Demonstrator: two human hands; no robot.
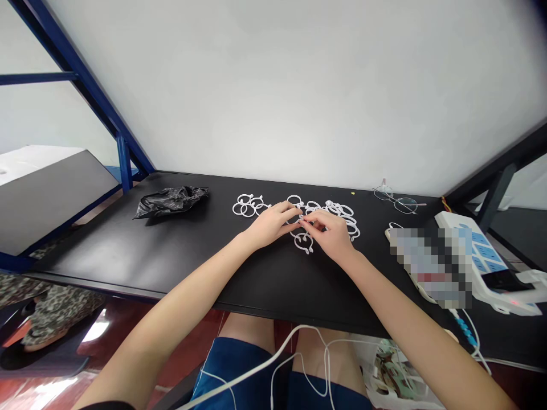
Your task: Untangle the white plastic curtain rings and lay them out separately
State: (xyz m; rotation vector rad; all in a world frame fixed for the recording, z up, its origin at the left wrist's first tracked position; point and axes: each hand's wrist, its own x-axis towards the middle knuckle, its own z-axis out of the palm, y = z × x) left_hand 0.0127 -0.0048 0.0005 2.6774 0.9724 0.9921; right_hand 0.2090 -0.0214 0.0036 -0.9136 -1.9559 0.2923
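Note:
My left hand [273, 225] and my right hand [332, 233] meet fingertip to fingertip over the desk. Between them they pinch a white plastic curtain ring, mostly hidden by the fingers. Below the fingertips hangs or lies another white ring [303, 250] with small knobbed ends, seemingly linked to its neighbour. To the left of my left hand, several linked rings [247, 211] lie flat on the black desk [205, 256]. Behind and beside my right hand is a bunch of more white rings [345, 210], partly covered by that hand.
A crumpled black plastic bag [171, 202] lies at the left. To the right are eyeglasses [405, 205], a blurred-out phone [421, 273] on a cable and a white power strip [487, 256]. White cables [260, 364] cross above my lap. A person's patterned trouser leg shows at lower left.

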